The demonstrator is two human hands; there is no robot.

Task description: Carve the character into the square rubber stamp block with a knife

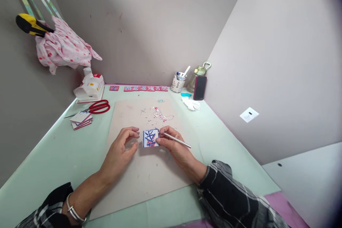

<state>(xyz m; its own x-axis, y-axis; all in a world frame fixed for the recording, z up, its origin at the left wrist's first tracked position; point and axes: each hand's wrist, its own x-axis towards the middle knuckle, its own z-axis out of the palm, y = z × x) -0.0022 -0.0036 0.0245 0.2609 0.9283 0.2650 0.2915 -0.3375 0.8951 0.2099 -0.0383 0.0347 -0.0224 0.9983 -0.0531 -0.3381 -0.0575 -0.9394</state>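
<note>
Between thumb and fingers, my right hand (172, 144) grips the right edge of a small square card (149, 139). The card is white with a blue border, a blue written character and some pink patches. The same hand also holds a slim silver pen-shaped tool (179, 140), its shaft pointing down to the right; its tip is hidden at the fingers. Just left of the card, my left hand (125, 142) has its fingers curved and apart, with nothing in them. Beneath both hands lies a greyish board (128, 185), with red and white scraps (157, 114) on its far half.
Red-handled scissors (98, 107) and stacked cards (81, 119) lie at left, near a tissue pack (92, 87). Pink lettered cards (143, 88) line the wall. At back right stand a pen jar (178, 82), a bottle (196, 76), a phone (200, 88) and crumpled tissue (191, 103).
</note>
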